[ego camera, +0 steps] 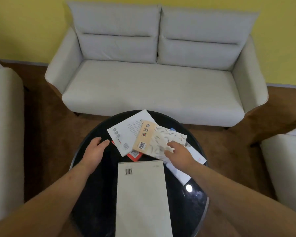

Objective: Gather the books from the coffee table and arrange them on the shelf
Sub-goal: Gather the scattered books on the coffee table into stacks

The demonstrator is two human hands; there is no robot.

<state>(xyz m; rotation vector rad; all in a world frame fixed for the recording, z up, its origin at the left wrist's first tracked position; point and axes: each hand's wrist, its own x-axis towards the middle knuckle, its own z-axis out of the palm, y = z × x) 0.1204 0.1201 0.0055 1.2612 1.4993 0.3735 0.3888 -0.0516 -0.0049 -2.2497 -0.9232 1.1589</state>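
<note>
Only one view: head cam is looking forward and steeply down, sitting close over the coffee table (101, 194), facing the sofa (152, 86) just beyond.

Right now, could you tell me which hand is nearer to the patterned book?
Right. The right hand touches the patterned book; the left hand is apart, beyond the white book.

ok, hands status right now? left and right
Left hand: open, holding nothing, above the coffee table.
Right hand: open, fingers spread over the patterned book, not gripping it.
</note>
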